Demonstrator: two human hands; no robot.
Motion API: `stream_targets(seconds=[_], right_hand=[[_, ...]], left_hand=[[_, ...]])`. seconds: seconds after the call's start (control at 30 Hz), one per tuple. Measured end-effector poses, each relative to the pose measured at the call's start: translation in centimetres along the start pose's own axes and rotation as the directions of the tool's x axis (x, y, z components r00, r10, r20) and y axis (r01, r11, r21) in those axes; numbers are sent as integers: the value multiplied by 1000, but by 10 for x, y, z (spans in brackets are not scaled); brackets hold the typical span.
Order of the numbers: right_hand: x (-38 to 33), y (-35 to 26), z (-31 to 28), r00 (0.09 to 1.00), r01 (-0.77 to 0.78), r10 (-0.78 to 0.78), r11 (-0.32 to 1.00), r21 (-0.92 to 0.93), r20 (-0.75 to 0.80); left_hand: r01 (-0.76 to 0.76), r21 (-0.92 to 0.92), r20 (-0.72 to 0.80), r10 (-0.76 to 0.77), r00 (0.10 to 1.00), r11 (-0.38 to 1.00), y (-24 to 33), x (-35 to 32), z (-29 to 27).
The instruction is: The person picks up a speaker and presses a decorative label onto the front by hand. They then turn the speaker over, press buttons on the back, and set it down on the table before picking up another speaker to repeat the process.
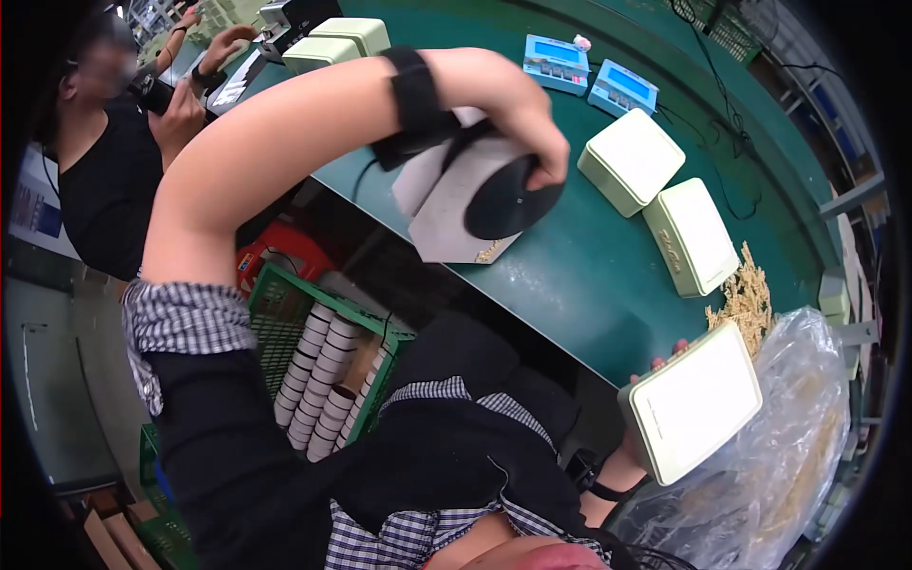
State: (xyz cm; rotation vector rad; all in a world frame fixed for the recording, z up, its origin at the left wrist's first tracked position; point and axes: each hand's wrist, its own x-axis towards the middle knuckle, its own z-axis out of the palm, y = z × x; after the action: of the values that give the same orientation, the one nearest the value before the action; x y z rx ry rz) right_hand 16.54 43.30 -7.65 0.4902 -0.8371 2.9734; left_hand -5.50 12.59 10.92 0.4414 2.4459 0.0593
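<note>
My left arm arches across the table, and my left hand (518,119) is closed with its fingers curled over the rim of a black round disc (508,201). Behind and beside the disc is a whitish angular piece (439,214); motion blur hides whether the two are joined. At the right, my right hand (670,356) grips a cream rounded box (701,404) from its far side and from below. Only fingertips show past the box's edge, and the rest of that hand is hidden behind it. The box is tilted, its pale flat face turned up.
Two cream boxes (635,160) stand beyond, beside blue devices with screens (556,65). Tan loose pieces (743,294) and a clear plastic bag (788,427) lie right. A green crate (275,313) of white rolls stands below the table (560,304). A co-worker (104,180) works at left.
</note>
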Motion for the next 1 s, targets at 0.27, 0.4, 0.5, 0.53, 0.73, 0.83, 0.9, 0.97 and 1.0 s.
stream_targets(seconds=[0.27,0.4,0.5,0.53,0.73,0.83,0.9,0.97,1.0], right_hand=[[-37,-31,-25,963,95,-161,954,-285,-216],[-44,-31,-28,932,100,-200,944,-315,-302],[-39,-44,-32,945,49,-113,977,-208,-308],[-39,-45,-38,948,35,-88,984,-174,-305],[-37,-69,-52,745,16,-455,744,-668,-488],[-33,-102,-30,567,122,-579,762,-636,-586],[-34,-122,-13,425,161,-647,742,-651,-632],[-19,-132,3,283,184,-679,731,-657,-677],[-4,-135,13,214,185,-686,728,-661,-696]], left_hand=[[-30,244,-148,68,987,969,43,56,16],[-64,73,-408,88,909,995,16,48,43],[-218,56,-786,177,592,974,-21,-3,97],[-199,67,-832,165,529,978,-28,-12,112],[-333,-214,-888,-41,458,918,-20,-7,140],[-424,-271,-884,-49,466,864,-15,8,126],[-417,-311,-864,-70,499,854,-12,10,125],[-439,-375,-841,-100,532,817,-12,17,130],[-460,-431,-820,-124,559,776,-14,23,140]])
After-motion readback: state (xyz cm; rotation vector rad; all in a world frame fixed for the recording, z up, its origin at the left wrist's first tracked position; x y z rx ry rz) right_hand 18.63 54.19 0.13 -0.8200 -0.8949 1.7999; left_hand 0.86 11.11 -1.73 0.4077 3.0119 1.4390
